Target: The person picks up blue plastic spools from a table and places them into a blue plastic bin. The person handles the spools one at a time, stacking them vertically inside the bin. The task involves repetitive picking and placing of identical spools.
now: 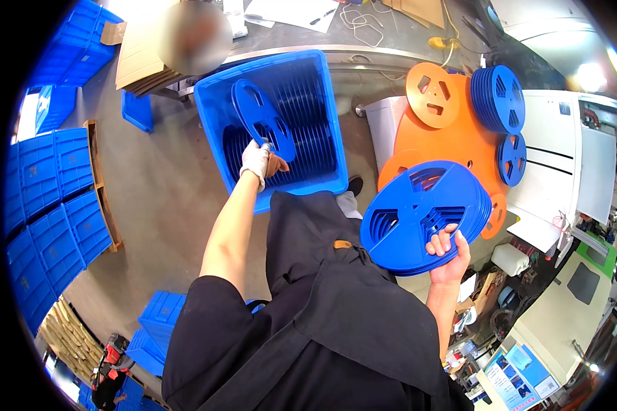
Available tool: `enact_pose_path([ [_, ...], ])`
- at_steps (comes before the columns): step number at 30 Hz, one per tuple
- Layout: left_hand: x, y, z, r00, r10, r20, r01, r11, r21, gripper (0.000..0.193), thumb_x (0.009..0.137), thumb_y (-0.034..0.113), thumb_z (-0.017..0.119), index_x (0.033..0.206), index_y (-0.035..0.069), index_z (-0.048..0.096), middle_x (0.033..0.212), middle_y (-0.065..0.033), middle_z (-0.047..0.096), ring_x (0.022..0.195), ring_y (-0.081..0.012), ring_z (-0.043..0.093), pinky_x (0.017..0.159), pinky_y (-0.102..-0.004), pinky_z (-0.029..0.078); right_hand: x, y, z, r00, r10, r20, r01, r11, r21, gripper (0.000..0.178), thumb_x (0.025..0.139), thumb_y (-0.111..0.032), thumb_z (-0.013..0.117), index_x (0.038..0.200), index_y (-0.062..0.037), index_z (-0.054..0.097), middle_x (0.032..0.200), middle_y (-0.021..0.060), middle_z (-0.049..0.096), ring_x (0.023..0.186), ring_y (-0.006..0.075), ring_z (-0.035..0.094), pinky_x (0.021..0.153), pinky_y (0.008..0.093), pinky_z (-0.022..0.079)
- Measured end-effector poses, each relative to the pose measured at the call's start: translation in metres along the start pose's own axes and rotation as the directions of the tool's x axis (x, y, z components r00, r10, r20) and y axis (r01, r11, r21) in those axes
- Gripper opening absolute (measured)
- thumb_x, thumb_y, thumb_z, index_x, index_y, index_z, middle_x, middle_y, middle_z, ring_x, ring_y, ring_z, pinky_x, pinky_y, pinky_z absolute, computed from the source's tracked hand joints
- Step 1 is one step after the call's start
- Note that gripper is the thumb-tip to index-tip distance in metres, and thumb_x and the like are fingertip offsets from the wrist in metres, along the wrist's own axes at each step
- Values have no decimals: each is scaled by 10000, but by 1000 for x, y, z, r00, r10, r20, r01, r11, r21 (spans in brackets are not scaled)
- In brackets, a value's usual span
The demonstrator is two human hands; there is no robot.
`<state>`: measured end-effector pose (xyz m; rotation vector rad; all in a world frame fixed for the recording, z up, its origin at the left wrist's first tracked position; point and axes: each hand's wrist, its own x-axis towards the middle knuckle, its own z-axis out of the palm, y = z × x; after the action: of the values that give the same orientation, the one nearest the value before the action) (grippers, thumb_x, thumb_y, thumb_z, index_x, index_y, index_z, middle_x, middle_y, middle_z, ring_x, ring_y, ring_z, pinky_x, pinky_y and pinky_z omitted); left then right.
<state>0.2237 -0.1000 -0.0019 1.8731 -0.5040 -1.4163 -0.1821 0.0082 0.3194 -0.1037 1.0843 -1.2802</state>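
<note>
My left hand (pixel 259 160), in a white and brown glove, is closed on the lower edge of a blue plastic reel (pixel 262 122). That reel tilts over a blue bin (pixel 328 82), inside which many more dark blue reels (pixel 312 130) stand on edge in rows. To the right, my bare right hand (pixel 448 248) grips a stack of blue reels (pixel 395 248) by its near side, its fingers hooked over a cut-out in the top one. The stack is held in front of an orange round plate and partly hides it.
The orange round plate (pixel 452 133) has orange discs with slots (pixel 418 113) and upright blue reel stacks (pixel 507 103) around it. A workbench (pixel 288 34) with papers and cords runs behind the bin. Blue crates (pixel 55 164) are piled on a wooden pallet at left. White cabinets (pixel 555 123) stand right.
</note>
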Motion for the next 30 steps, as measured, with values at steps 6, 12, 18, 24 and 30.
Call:
enact_pose_path([
  [6,27,-31,13,992,21,126,-43,983,178,129,938,15,528,1048,57,581,868,-37,602,747,-164,543,691,-334,468,-2,3,4,999,-28,26,28,1000,0,188,922,-230,534,1013,-66,554,631,-7,412,559,112,402,580,284,388],
  [12,-4,-6,23,986,16,166,-40,989,143,490,935,7,517,1408,81,412,1092,-141,607,764,-166,570,640,-291,490,-6,2,14,984,-106,143,107,994,1,168,860,-194,560,949,-67,495,574,-23,374,494,98,378,522,273,367],
  [18,-13,38,6,952,90,292,72,862,-501,405,961,296,512,803,-64,608,649,-100,585,534,-107,493,424,-199,373,-5,-8,13,916,-167,364,127,983,129,243,775,-223,639,857,-91,452,500,-50,352,418,84,352,462,261,344],
  [24,-102,154,25,866,413,283,-140,743,-655,434,908,132,580,1318,28,482,1160,-106,605,1029,-199,600,925,-303,477,-6,3,25,823,-168,543,19,963,270,269,829,-280,661,815,-105,457,453,-68,402,366,58,395,402,220,333],
  [30,-193,187,89,427,763,485,-902,321,288,400,767,-47,502,1153,15,584,1040,-167,630,760,-354,617,775,-425,517,-4,22,43,758,-65,649,-122,963,239,263,828,-286,638,816,-93,459,454,-62,419,354,65,405,398,225,331],
])
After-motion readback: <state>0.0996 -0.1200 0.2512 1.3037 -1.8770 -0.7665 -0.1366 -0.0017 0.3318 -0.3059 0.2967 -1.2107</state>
